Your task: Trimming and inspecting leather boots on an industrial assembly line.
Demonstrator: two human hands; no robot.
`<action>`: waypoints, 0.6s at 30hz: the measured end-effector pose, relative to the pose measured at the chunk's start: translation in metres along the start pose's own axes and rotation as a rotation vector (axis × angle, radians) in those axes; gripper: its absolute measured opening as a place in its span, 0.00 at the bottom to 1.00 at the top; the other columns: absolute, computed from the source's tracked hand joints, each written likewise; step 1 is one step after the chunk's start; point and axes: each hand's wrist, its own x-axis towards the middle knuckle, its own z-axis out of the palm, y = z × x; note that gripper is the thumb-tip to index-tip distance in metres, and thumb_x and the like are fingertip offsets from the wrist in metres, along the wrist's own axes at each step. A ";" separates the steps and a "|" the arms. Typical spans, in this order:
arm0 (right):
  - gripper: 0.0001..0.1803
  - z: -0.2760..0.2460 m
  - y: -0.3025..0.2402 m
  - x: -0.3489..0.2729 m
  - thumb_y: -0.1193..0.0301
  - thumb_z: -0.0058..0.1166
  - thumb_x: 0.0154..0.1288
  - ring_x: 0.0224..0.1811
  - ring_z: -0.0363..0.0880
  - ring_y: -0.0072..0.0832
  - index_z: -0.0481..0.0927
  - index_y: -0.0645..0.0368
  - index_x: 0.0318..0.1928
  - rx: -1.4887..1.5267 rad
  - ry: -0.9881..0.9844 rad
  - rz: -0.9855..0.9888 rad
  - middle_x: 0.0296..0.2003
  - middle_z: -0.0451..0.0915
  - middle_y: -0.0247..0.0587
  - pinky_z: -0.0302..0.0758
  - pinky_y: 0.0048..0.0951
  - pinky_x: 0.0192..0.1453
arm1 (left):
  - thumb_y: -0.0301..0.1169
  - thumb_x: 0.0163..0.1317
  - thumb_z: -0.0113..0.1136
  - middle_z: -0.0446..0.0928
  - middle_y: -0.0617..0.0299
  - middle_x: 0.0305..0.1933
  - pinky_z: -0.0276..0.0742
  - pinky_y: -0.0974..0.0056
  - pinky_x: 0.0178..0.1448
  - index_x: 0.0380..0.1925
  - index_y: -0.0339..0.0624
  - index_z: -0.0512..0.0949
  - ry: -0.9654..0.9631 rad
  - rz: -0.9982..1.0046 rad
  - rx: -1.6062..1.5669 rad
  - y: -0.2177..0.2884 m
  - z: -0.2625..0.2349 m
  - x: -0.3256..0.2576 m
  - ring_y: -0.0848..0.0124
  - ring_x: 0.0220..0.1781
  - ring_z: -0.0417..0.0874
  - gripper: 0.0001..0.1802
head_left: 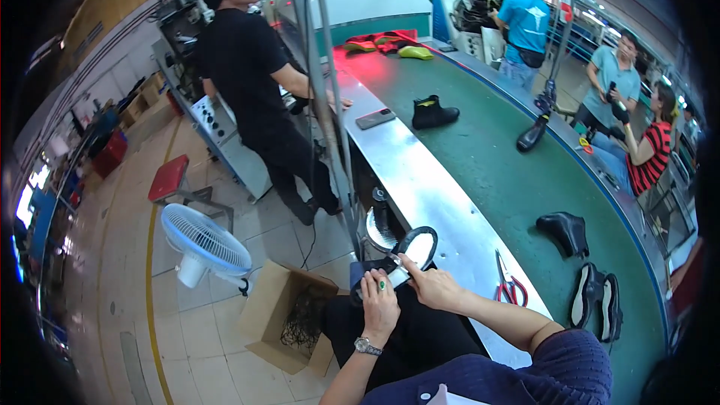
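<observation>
A black shoe (421, 245) lies over my lap beside the metal ledge, its pale underside with a dark rim turned up toward me. My left hand (380, 306), with a green-stoned ring and a wristwatch (367, 346), is closed round its near end. My right hand (433, 286) reaches in from the right, index finger pressed on the pale underside, the other fingers curled against the shoe's edge. Any small thing between those fingers is too small to make out. Red-handled scissors (511, 283) rest on the ledge to the right of my right hand.
Along the green conveyor belt (480, 157) stand a black ankle boot (435, 113), another boot (564, 232) and a pair of shoes on their sides (596, 304). A phone (376, 118) lies on the ledge. Left are a carton (262, 315), a fan (202, 240) and a standing person (247, 75).
</observation>
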 end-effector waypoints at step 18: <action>0.14 -0.100 -0.072 0.172 0.69 0.40 0.74 0.24 0.78 0.31 0.62 0.53 0.58 1.871 0.352 -0.162 0.27 0.76 0.42 0.81 0.36 0.30 | 0.42 0.50 0.70 0.77 0.49 0.49 0.71 0.56 0.58 0.51 0.30 0.75 0.059 -0.301 -0.275 -0.023 -0.017 0.020 0.54 0.51 0.76 0.33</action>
